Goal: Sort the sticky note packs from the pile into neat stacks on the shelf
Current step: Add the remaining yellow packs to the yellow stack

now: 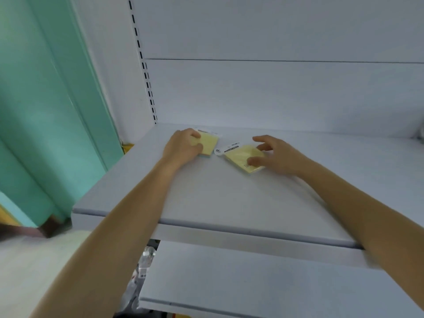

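a white panelled back wall (275, 88) of a shelving unit fills the upper part of the view, with a teal green wall panel (46, 111) to its left. below it lies a flat white shelf board (218, 198), and under that a second, lower white shelf (252, 283). a white upright strip with a row of dark slots (146, 76) runs down the left edge of the back wall to the shelf.

both bare forearms reach over the front edge of the upper shelf. the left hand (182, 146) sits toward the back left of the shelf, its fingers (196, 148) curled round the near left edge of a pale yellow square sticky note pack in clear wrap (210, 141), which lies flat on the shelf near the back wall. the right hand (281, 157) is just beside it, fingers half spread: the thumb and one finger pinch the right side of a second pale yellow sticky note pack with a white printed header (241, 156), while the forefinger is lifted clear. this pack is turned at an angle. the two packs lie near each other, not touching.
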Demonstrator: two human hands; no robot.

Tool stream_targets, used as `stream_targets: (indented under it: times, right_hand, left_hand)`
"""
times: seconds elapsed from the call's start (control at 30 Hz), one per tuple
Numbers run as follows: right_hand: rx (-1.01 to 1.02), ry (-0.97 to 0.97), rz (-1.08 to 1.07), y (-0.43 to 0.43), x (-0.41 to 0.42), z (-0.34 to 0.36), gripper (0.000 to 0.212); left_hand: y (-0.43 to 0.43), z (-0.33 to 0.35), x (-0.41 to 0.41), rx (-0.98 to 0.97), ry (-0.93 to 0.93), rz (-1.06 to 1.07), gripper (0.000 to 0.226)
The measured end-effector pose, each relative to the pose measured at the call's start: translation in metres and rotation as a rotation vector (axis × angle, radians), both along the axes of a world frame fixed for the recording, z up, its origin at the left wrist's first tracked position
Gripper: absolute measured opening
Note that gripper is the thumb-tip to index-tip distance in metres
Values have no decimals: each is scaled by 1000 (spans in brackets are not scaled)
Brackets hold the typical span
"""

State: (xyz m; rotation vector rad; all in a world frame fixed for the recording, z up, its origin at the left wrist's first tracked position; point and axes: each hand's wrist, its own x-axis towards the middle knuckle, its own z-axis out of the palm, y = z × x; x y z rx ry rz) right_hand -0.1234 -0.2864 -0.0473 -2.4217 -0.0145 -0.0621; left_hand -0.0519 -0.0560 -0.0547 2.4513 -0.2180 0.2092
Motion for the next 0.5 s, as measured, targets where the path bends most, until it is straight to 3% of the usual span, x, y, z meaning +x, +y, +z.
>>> stream_targets:
  times: [0.23, 0.37, 0.5]
  right_hand:
    - [325, -52, -2, -6, -1, 9, 39]
    - [560, 65, -19, -15, -6, 11, 39]
    - [591, -49, -119, -23, -8, 11, 48]
  left_hand:
    - [3, 8, -2, -423, 63, 24, 45]
    - [-3, 7, -6, -511, 39, 1, 47]
    - [-9, 7, -9, -542, 26, -95, 51]
